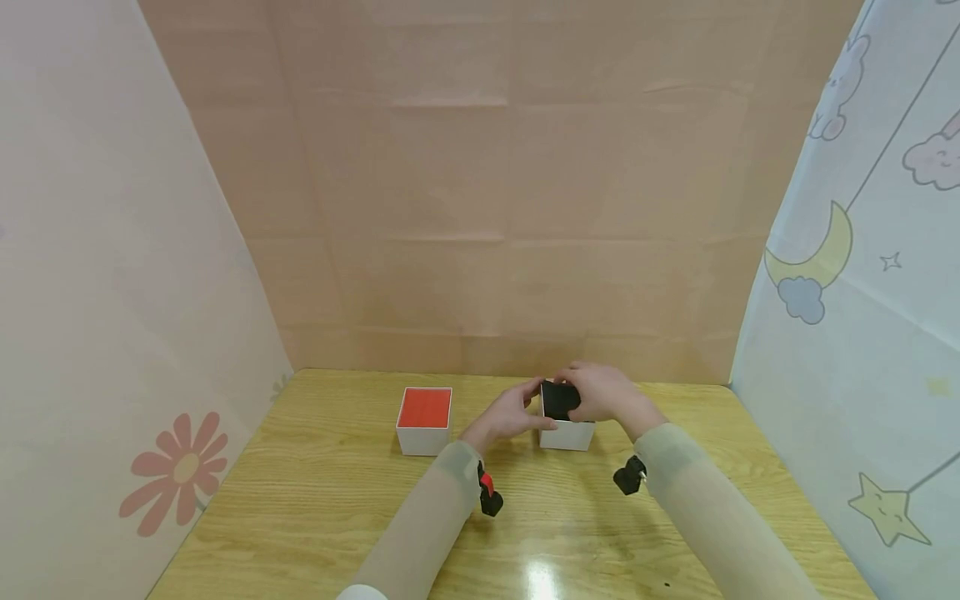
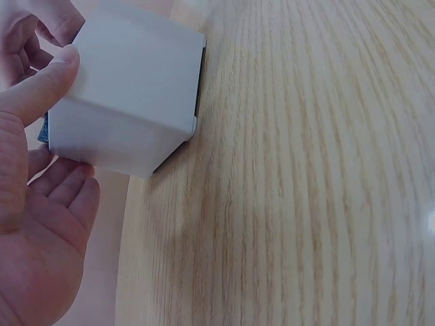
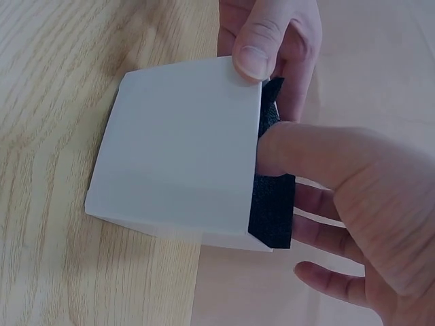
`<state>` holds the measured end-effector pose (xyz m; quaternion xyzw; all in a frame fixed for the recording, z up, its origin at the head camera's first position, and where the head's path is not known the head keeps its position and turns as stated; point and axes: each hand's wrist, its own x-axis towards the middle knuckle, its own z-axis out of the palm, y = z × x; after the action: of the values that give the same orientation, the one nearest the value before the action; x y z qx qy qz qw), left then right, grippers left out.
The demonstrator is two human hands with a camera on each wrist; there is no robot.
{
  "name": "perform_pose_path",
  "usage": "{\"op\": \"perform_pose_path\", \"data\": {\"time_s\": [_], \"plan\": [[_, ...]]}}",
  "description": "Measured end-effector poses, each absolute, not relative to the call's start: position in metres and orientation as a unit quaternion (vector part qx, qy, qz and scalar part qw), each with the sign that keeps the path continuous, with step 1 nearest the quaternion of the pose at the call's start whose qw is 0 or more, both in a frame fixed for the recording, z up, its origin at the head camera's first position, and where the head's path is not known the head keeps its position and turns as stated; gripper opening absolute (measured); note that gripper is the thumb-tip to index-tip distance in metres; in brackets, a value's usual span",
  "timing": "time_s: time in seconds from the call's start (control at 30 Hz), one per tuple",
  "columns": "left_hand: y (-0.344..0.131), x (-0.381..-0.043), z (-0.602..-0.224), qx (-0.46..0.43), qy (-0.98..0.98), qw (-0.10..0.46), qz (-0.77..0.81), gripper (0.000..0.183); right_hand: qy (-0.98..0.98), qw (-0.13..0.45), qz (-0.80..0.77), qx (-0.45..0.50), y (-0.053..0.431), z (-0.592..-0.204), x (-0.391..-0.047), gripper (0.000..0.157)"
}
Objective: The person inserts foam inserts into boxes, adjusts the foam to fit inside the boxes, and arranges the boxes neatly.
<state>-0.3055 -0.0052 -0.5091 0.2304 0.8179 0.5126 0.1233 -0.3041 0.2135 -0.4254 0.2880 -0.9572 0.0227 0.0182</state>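
Note:
A small white box (image 1: 566, 436) stands on the wooden table towards the back. My left hand (image 1: 512, 414) grips it near the top edge, thumb on the front face and fingers around the side. Black foam-like sheet (image 3: 273, 212) shows at the box's mouth, with one edge sticking up past the rim. My right hand (image 1: 600, 392) pinches this black sheet from above, its thumb dipping just inside the front rim. The sheet's lower part is hidden in the box.
To the left sits another white box (image 1: 423, 443) with a red top (image 1: 425, 408). A brown papered wall (image 1: 480, 208) rises behind the wooden table (image 1: 337, 500), and pale patterned panels stand at both sides.

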Motion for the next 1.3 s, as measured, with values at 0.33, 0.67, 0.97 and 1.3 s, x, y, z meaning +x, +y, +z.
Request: {"op": "perform_pose_path", "data": {"time_s": [0.33, 0.67, 0.97, 1.3], "plan": [[-0.004, -0.308, -0.51, 0.231, 0.822, 0.126, 0.505, 0.098, -0.952, -0.001, 0.084, 0.296, 0.22, -0.425, -0.306, 0.061], [-0.004, -0.304, -0.507, 0.228, 0.824, 0.131, 0.502, 0.105, -0.946, 0.02, 0.11, 0.303, 0.211, -0.433, -0.309, 0.045], [-0.005, -0.305, -0.507, 0.224, 0.825, 0.13, 0.503, 0.105, -0.954, 0.018, 0.092, 0.284, 0.203, -0.431, -0.312, 0.045], [-0.006, -0.303, -0.507, 0.225, 0.825, 0.131, 0.503, 0.103, -0.96, 0.001, 0.049, 0.277, 0.197, -0.425, -0.31, 0.043]]}}
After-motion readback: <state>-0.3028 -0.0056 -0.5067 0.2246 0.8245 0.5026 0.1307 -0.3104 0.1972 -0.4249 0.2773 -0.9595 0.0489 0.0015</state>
